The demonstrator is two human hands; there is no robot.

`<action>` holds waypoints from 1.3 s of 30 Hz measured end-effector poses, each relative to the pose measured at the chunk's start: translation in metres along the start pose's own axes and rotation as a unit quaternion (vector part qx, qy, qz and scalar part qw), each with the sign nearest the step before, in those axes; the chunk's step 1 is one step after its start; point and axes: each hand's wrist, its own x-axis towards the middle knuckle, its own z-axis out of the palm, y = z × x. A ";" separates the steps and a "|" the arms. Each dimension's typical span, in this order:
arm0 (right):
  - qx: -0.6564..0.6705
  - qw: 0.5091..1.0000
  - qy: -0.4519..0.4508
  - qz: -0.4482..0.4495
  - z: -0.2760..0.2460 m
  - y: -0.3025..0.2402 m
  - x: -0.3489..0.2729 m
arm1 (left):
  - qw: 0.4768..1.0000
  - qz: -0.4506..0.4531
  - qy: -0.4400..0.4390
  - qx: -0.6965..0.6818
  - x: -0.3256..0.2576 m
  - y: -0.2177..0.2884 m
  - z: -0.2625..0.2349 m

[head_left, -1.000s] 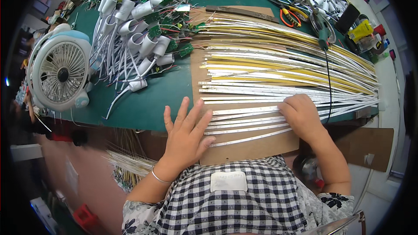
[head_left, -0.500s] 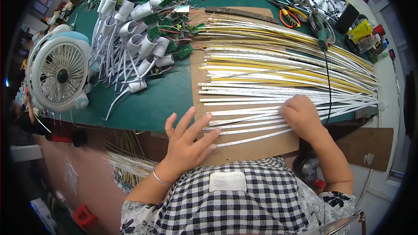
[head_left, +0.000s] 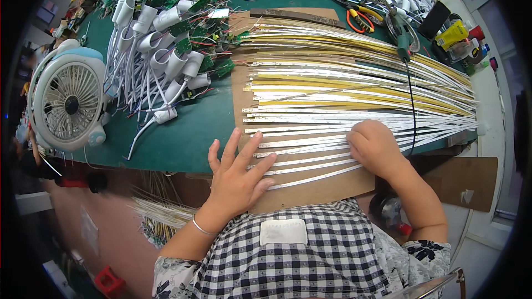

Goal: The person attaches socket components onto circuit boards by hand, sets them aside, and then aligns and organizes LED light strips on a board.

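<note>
Long thin LED strips [head_left: 314, 177], white and yellow, lie side by side on a brown board [head_left: 321, 195], fanned apart at the left and converging at the right. My left hand [head_left: 235, 177] is open, fingers spread, with its fingertips at the left ends of the nearest white strips. No strip is visibly gripped in it. My right hand [head_left: 377, 147] rests farther along the same strips, its fingers curled and pressed together on a white strip. The fingers themselves hide exactly how many strips they hold.
White plastic tubes with cables and green circuit boards [head_left: 160, 61] are heaped at the left, beside a small fan [head_left: 69, 102]. Orange-handled pliers [head_left: 360, 19] and a green-handled soldering iron [head_left: 403, 47] lie at the back right; its black cord [head_left: 413, 99] crosses the strips.
The whole view has shifted slightly, so the bench appears a little farther left. My left fingers have shifted slightly at the strip ends; my right hand keeps its place on the strips.
</note>
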 end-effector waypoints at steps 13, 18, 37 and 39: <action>-0.079 0.995 -0.016 -0.059 -0.002 0.001 0.001 | 1.000 0.015 0.011 -0.014 -0.001 -0.003 -0.002; -0.111 0.983 0.140 -0.048 -0.020 0.000 0.012 | 1.000 -0.006 -0.007 -0.020 0.002 -0.002 -0.001; 0.049 0.989 0.111 0.079 0.013 -0.028 -0.038 | 0.997 0.064 0.020 0.045 -0.026 -0.009 0.008; 0.056 0.988 0.092 0.110 0.006 -0.039 -0.046 | 0.996 0.086 0.025 0.006 -0.021 -0.007 0.007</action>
